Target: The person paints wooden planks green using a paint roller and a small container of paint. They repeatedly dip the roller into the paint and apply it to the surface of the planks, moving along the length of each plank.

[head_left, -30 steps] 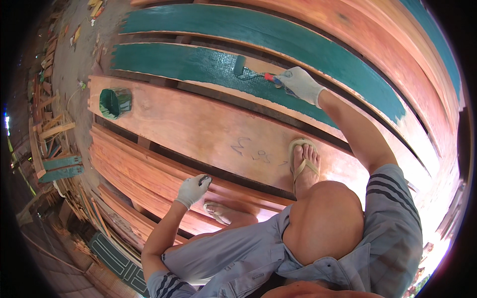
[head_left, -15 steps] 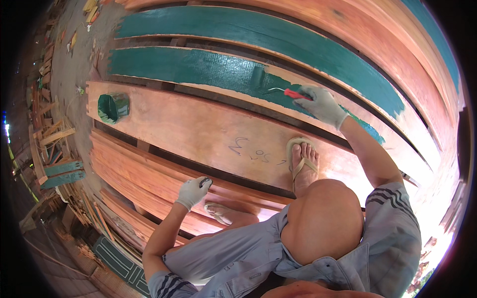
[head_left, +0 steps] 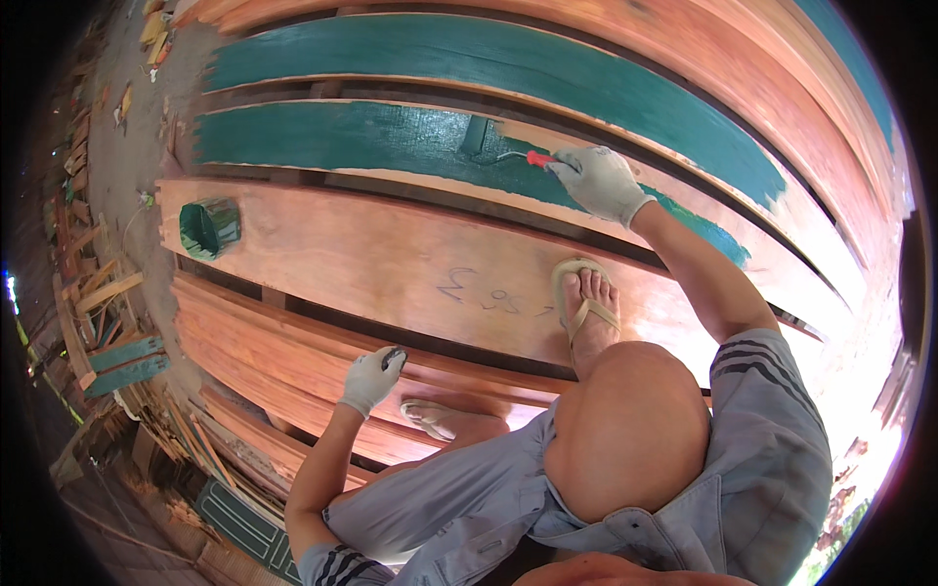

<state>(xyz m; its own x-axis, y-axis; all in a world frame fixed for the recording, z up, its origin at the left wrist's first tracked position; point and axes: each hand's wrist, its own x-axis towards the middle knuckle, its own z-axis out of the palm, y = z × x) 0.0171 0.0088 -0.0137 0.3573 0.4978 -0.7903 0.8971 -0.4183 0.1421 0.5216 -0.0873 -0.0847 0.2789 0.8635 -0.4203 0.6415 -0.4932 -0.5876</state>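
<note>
My right hand [head_left: 598,186], in a pale glove, is closed around the red handle of a small paint roller [head_left: 539,158]. Its green roller head rests on a wooden plank [head_left: 342,135] partly coated in wet green paint, where the coat borders bare wood. My left hand [head_left: 372,379], gloved too, is held low over the nearer planks with its fingers curled in. Something dark shows at its fingertips; whether it is an object or a stain I cannot make out. A green-smeared paint container [head_left: 209,229] stands at the left end of the bare middle plank [head_left: 352,249].
Beyond lies another green-painted plank [head_left: 440,54], with dark gaps between the boards. My sandalled foot [head_left: 589,303] stands on the bare middle plank, which bears pen marks. Scrap wood [head_left: 103,293] is piled at the left, and a dark green panel [head_left: 244,523] lies at lower left.
My right hand and the roller have moved a little to the left along the plank. My left hand keeps its curled pose. The whole view has shifted slightly.
</note>
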